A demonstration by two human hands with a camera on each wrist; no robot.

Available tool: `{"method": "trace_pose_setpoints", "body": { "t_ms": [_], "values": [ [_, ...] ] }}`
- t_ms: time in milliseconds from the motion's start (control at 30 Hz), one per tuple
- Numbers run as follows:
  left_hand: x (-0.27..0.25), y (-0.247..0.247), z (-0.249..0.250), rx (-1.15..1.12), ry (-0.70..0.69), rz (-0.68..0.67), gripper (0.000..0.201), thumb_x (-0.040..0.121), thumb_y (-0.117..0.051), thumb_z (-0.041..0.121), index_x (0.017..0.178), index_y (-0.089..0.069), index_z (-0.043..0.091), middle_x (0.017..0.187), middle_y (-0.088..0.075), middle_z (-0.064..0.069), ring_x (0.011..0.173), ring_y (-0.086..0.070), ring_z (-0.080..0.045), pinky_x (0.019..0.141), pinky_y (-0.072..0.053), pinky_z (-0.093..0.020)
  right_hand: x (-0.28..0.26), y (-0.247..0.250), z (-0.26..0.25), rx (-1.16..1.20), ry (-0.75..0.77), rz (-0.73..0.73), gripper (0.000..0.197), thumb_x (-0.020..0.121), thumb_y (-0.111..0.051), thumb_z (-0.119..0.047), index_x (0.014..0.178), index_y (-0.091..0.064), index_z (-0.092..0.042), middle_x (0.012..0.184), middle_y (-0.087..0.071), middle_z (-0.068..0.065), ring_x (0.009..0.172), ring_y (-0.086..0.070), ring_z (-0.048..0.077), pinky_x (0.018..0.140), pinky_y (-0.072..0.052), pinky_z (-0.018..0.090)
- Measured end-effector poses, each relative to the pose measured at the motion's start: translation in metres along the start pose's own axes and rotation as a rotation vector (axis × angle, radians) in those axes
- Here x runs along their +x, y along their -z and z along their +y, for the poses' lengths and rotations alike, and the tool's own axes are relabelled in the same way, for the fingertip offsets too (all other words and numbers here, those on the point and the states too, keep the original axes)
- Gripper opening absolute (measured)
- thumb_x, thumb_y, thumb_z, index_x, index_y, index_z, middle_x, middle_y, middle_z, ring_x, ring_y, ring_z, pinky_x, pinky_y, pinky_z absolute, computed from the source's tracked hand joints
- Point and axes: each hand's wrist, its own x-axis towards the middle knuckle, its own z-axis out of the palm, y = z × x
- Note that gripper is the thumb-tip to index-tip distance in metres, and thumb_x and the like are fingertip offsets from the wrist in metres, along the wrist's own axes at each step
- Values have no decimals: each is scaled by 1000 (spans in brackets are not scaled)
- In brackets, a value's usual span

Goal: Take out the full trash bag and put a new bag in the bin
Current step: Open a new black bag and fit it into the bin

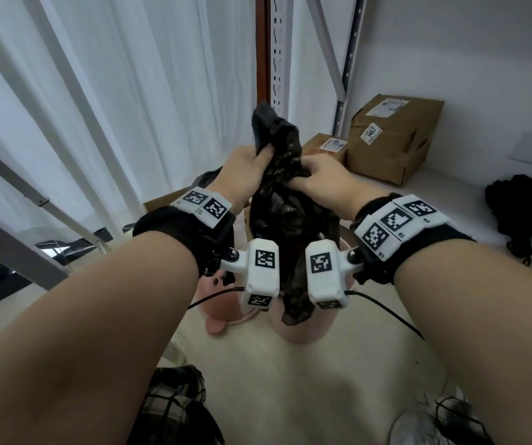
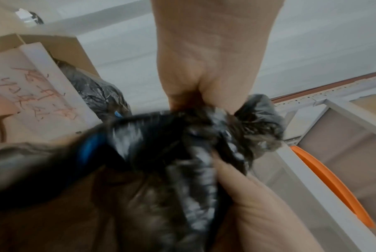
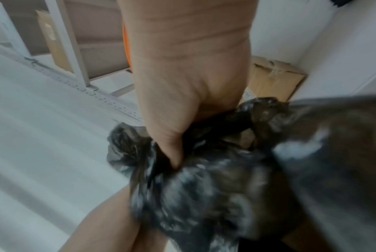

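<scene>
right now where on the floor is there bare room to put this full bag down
Both the left hand and right hand grip the black trash bag over the pink bin. Bare floor lies on the near side of the bin, and to its right before the black heap. It is crowded behind the bin, by the cardboard boxes.

Even, diffuse indoor light; white curtain (image 1: 149, 75) bright, no hard glare. Soft shadows on the floor (image 1: 290, 380). Head view sharp, straight shelf posts bowed toward the edges. Both wrist views soft; black trash bag (image 2: 161, 153) smeared by motion blur, corners darkest.
</scene>
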Motion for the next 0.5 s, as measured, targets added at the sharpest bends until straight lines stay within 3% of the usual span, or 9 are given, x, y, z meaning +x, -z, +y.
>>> {"method": "trace_pose_setpoints", "body": {
  "t_ms": [100,167,267,367,433,500],
  "values": [
    [8,11,-14,178,-12,207,42,99,-43,25,59,-45,13,69,-52,-11,65,-47,-19,66,-36,-28,4,10,14,-18,-37,178,20,90,-52,-6,101,-68,1,104,-69,18,98,-63,28,91,-50,39],
    [12,20,-24,197,22,300,45,98,-45,23,54,-40,15,60,-47,-6,58,-43,-20,65,-33,-29,2,18,21,-62,-92,278,24,90,-45,0,103,-65,3,109,-66,22,100,-60,30,87,-46,34],
    [13,32,-30,124,87,394,42,96,-49,29,56,-46,16,60,-49,-1,68,-51,-23,67,-39,-33,-2,30,30,-91,-222,394,32,88,-38,4,111,-60,4,116,-61,24,109,-56,37,90,-44,38],
    [6,35,-26,-69,180,262,38,88,-59,43,73,-63,9,71,-66,-7,70,-65,-22,69,-53,-30,-2,38,38,-5,-321,444,24,88,-41,-8,108,-53,-1,106,-58,17,103,-55,33,86,-43,39],
    [4,29,-29,-193,290,117,30,86,-66,31,90,-66,2,87,-71,-13,72,-67,-21,74,-56,-29,-3,38,34,276,-348,409,30,86,-50,-23,113,-44,-12,101,-54,4,102,-54,26,88,-45,38],
    [5,23,-35,-151,355,129,22,86,-64,21,98,-65,3,101,-68,-17,88,-66,-29,87,-53,-37,-5,37,30,399,-297,317,50,83,-59,-37,126,-41,-20,115,-53,1,112,-53,20,98,-45,36]
  ]
}}
